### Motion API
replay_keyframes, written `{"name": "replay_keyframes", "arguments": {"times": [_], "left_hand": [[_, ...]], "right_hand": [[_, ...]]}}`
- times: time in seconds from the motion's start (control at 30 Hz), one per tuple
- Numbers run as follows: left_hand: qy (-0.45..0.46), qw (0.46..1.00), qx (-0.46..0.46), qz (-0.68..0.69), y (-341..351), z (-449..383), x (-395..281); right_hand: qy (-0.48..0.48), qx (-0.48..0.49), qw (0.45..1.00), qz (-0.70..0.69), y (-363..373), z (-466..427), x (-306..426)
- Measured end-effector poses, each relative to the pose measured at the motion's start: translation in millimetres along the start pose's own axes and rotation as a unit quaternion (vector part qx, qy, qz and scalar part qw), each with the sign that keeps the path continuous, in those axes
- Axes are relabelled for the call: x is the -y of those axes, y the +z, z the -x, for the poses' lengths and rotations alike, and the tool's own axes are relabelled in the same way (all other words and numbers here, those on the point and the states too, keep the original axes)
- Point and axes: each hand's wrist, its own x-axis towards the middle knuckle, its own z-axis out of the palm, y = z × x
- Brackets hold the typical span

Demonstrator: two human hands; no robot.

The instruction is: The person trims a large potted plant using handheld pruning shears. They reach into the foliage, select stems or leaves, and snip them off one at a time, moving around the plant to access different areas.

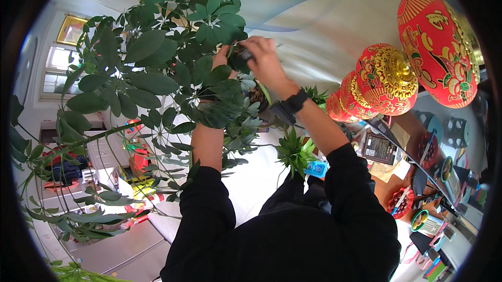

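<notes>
A tall umbrella plant (schefflera) with glossy dark green leaves spreads in front of me. My right hand, a black watch on its wrist, curls its fingers round a dark, blurred thing among the upper leaves; whether this is a leaf or a cloth I cannot tell. Close beside it on the left, my left hand reaches up through the foliage. Leaves cover much of that hand and its wrist, so its grip is hidden. Below the right wrist stands a plant pot, partly covered by leaves.
Large red and gold lantern ornaments hang or stand at the right. Beneath them, a brown table holds a printed box and a red bowl of fruit. Smaller spiky plants grow near my right forearm. White cabinets stand lower left.
</notes>
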Motion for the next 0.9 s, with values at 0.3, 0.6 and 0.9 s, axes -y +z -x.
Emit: {"name": "replay_keyframes", "arguments": {"times": [0.3, 0.6, 0.9], "left_hand": [[-0.181, 0.847, 0.059, 0.496, -4.3, 3.8, -2.5], [-0.145, 0.803, 0.16, 0.556, -2.9, -2.8, 6.8], [0.18, 0.962, 0.166, 0.118, -1.9, 7.9, 7.9]], "right_hand": [[0.144, -0.069, 0.983, 0.087, -12.1, 25.9, -26.4], [0.066, -0.018, 0.998, -0.007, 24.0, -21.8, 15.8], [0.042, 0.095, 0.987, -0.12, 15.4, 3.5, 10.5]]}}
